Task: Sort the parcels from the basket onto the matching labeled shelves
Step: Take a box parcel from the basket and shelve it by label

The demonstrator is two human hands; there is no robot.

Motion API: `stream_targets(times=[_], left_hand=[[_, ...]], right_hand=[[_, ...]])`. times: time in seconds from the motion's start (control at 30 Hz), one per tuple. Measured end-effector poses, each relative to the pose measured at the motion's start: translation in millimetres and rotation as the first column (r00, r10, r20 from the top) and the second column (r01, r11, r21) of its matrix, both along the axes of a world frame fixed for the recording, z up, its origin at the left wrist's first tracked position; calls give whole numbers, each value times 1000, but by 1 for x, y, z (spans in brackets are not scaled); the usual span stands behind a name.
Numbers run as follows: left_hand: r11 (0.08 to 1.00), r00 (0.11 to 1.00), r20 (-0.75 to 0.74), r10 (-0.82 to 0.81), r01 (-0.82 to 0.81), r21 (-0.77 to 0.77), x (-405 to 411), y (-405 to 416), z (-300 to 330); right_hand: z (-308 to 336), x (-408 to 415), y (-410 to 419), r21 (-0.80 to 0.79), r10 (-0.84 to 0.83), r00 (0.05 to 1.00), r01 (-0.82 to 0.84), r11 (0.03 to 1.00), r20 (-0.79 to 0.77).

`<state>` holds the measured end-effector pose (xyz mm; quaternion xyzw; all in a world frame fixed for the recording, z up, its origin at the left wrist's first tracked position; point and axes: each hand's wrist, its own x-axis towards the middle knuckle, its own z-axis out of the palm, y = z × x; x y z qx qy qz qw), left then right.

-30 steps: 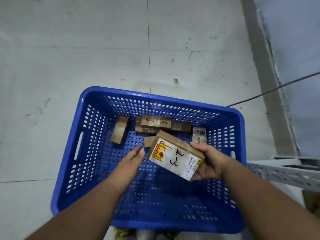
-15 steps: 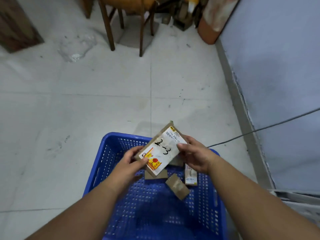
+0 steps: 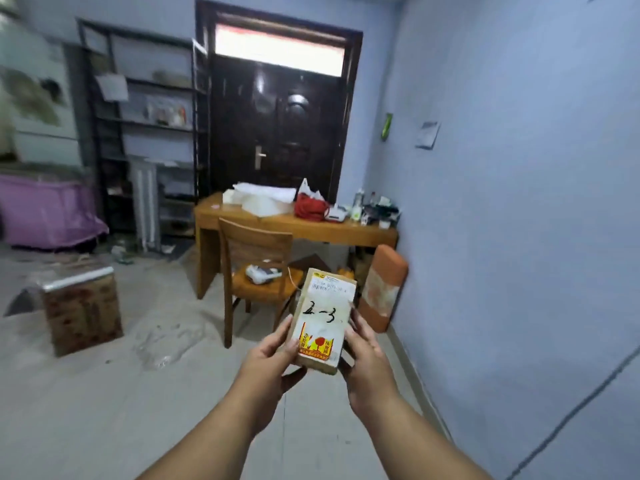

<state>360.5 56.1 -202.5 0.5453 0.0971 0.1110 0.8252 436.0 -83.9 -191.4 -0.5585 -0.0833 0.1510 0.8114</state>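
Shelves, dark metal and far beyond the parcel, hold blurred items I cannot identify, so I judge this parcel not yet sorted. Nearer, I see the cardboard parcel, marked "2-3", upright before me, my left hand and right hand gripping its sides, fingers curled.

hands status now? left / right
Left hand: closed on the parcel, gripping its left edge.
Right hand: closed on the same parcel, gripping its right edge.
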Motion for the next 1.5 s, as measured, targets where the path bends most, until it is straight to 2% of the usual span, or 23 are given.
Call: stream_targets(times=[0.1, 0.2, 0.3, 0.4, 0.53, 0.7, 0.9, 1.07, 1.17, 1.3, 1.5], left_hand=[[1000, 989, 142, 26, -25, -9, -4, -6, 91], [999, 965, 261, 21, -29, 26, -15, -14, 174], [987, 938, 345, -18, -38, 157, -26, -17, 238], [965, 927, 375, -22, -79, 251, -38, -15, 282], [948, 913, 407, 5, -133, 287, -52, -18, 309], [936, 906, 423, 19, -165, 311, -59, -24, 317], [964, 907, 402, -128, 18, 267, -41, -38, 319], [936, 829, 445, -339, 247, 251, -28, -91, 330], [899, 789, 430, -438, 382, 215, -30, -136, 329], [767, 661, 392, -639, 583, 268, -70, -197, 326], [571, 461, 386, -799, 782, 249, -165, -286, 338]], right_hand=[[79, -21, 2, -41, 105, 980, -99, 994, 167], [151, -30, 2, -28, 118, 944, -115, 993, 308], [222, -33, -2, -29, 130, 880, -131, 991, 457], [277, -37, -8, -31, 155, 846, -161, 986, 510], [306, -48, -10, -124, 165, 804, -114, 986, 572], [310, -47, -16, -170, 148, 787, -56, 984, 599], [312, -42, -45, -293, -23, 767, 272, 917, 641], [327, -81, -116, -193, -193, 738, 403, 895, 647], [334, -127, -161, -166, -356, 714, 549, 819, 603], [332, -195, -213, -165, -580, 624, 742, 649, 523], [331, -329, -271, -139, -772, 372, 925, 353, 515]])
